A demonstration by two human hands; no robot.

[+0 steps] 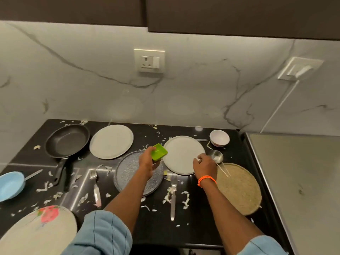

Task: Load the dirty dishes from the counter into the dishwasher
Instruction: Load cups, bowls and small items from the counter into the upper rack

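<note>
Head view, left hand: I see my left hand (147, 160) gripping a small green square dish (159, 152), fingers curled round its near edge, lifted above the far rim of the dark speckled plate (127, 173).
Head view, right hand: my right hand (204, 165) hangs over the near right edge of the pale round plate (182, 153), fingers loosely bent and holding nothing that I can make out; I cannot tell whether the fingertips touch the rim.
Key relation: that pale plate lies just left of and beyond my right hand, between my two hands, so the right hand is the nearer one for it. A small steel measuring cup (216, 156) sits just beyond the right hand, touching or nearly touching the plate's right edge.
Where the dishes are: all of them on the black worktop (202, 214); no dishwasher shows in this view.
Count, plates: four flat plates plus a floral one (42, 229) at the near left, and a woven round mat (239, 188) at the right.
Count, bowls: one white (219, 138), one blue (10, 184).
Count, pan: one black frying pan (67, 141), handle pointing towards me.
Count, forks: two, both lying with long axis running towards me, one (96, 188) left of the speckled plate, one (173, 194) right of it.
Judgement: loading looks barely begun; food scraps litter the worktop.
</note>
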